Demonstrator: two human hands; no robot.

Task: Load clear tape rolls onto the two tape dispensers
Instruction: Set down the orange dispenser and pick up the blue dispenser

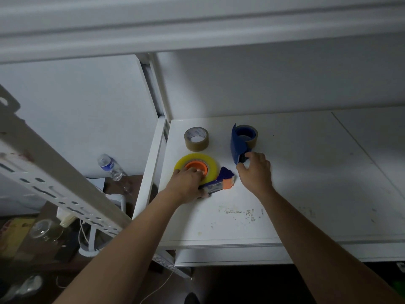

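A clear yellowish tape roll (210,164) sits on the orange hub of a blue-and-orange dispenser (223,181) lying flat on the white shelf (306,194). My left hand (186,183) lies over the roll and grips that dispenser's handle. Farther right stands an all-blue dispenser (237,142) with a brownish roll (252,132) on its hub. My right hand (255,170) pinches its near end with thumb and fingers. A loose brown tape roll (196,138) stands on the shelf behind the clear roll.
An upper shelf edge (197,29) hangs overhead. A white upright post (151,172) bounds the shelf's left side. Below left are a slotted metal beam (54,189), a plastic water bottle (110,167), glasses and cables on a brown surface.
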